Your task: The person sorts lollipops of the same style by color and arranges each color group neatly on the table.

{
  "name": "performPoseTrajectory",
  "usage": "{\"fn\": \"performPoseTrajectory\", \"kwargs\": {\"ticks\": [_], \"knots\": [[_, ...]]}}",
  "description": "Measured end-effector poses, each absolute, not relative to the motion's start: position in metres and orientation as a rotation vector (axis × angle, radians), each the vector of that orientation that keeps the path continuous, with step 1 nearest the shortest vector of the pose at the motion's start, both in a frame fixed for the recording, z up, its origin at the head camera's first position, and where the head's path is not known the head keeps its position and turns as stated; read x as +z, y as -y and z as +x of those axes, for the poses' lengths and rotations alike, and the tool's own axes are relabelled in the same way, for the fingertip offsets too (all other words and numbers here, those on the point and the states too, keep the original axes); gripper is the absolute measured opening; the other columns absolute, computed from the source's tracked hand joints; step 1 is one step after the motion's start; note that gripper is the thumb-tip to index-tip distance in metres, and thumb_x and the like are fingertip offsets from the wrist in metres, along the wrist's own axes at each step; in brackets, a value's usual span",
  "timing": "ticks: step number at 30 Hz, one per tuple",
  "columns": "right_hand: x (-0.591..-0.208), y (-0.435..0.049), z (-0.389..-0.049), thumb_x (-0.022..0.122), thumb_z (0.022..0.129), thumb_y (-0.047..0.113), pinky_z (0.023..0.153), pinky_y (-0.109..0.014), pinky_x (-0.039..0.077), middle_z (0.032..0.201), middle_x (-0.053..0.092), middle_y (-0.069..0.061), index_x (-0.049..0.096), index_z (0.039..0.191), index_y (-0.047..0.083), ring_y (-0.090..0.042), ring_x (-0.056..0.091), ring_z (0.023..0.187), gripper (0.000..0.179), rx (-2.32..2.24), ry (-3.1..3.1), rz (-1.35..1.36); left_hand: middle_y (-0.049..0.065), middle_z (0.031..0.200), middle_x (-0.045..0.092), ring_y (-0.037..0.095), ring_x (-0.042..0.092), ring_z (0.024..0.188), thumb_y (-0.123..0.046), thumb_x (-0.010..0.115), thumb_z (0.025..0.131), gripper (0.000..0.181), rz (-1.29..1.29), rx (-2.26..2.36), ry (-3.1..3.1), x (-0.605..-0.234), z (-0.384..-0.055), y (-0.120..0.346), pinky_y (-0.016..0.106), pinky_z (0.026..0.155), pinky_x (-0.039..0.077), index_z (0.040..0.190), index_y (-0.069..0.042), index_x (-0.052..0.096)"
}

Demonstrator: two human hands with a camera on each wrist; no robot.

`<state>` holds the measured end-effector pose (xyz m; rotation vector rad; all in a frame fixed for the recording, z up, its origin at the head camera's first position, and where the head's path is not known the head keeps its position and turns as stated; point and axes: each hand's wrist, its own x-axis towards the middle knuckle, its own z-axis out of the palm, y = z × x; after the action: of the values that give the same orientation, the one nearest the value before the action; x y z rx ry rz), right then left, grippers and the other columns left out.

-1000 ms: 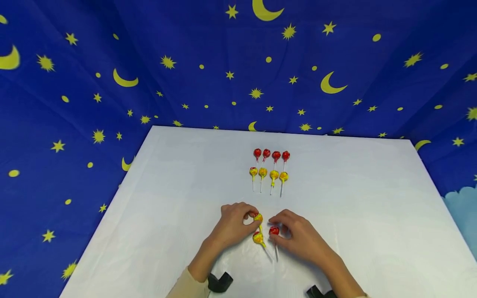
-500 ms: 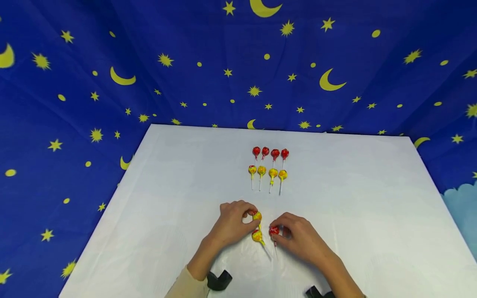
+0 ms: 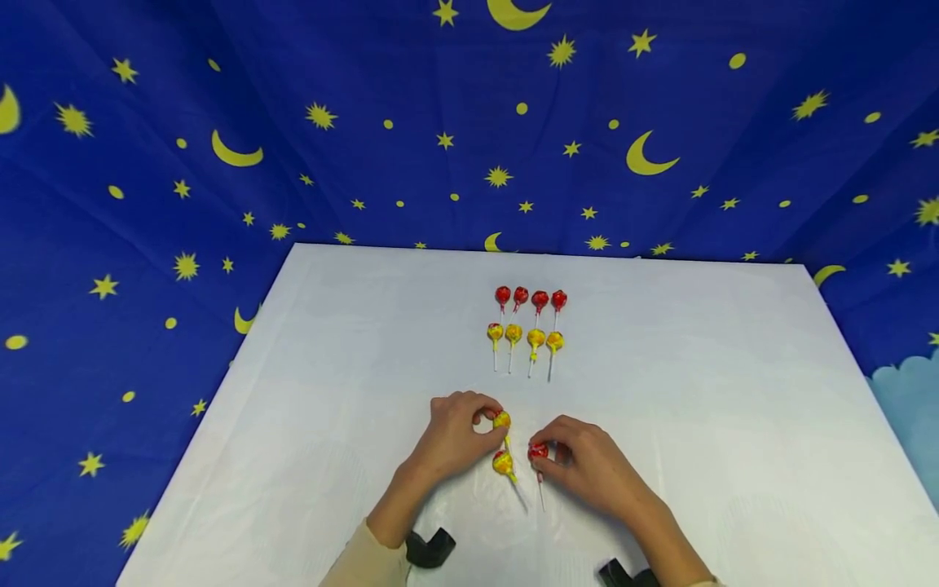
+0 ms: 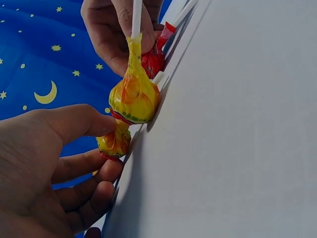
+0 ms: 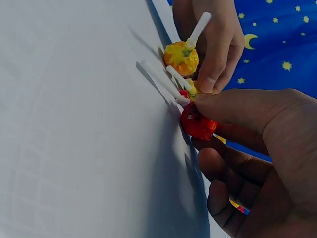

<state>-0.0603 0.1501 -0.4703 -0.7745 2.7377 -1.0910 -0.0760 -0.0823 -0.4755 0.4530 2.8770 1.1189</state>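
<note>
My left hand (image 3: 456, 436) pinches a yellow lollipop (image 3: 502, 420) by its wrapped head, between thumb and fingers. A second yellow lollipop (image 3: 502, 463) lies just nearer to me, stick pointing down and right; in the left wrist view this lollipop (image 4: 132, 99) covers part of the held one. To the right, my right hand (image 3: 590, 465) grips a red lollipop (image 3: 539, 450) by its head, its white stick pointing toward me. The right wrist view shows thumb and fingertips on the red wrapper (image 5: 197, 123), close above the white table.
Farther back on the white table (image 3: 697, 367) lie a row of several red lollipops (image 3: 540, 300) and, in front of it, a row of several yellow ones (image 3: 536, 339). Blue star-patterned cloth (image 3: 411, 90) hangs behind. Black straps (image 3: 431, 549) sit by both wrists.
My right thumb and fingers have closed on the red lollipop's head, which they stood around a second ago. The left hand keeps its pinch. The head view has shifted slightly.
</note>
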Motion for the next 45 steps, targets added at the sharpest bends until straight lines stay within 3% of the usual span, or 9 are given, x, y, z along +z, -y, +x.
{"fn": "performPoseTrajectory", "kwargs": {"ticks": [45], "knots": [[-0.470, -0.146, -0.057, 0.082, 0.076, 0.029, 0.073, -0.028, 0.047, 0.085, 0.057, 0.023, 0.072, 0.092, 0.029, -0.001, 0.053, 0.081, 0.019, -1.021, -2.822, -0.666, -0.002, 0.086, 0.064, 0.018, 0.056, 0.080, -0.030, 0.073, 0.083, 0.018, 0.341, 1.112, -2.921, -0.456, -0.130, 0.106, 0.051, 0.086, 0.028, 0.096, -0.017, 0.071]]}}
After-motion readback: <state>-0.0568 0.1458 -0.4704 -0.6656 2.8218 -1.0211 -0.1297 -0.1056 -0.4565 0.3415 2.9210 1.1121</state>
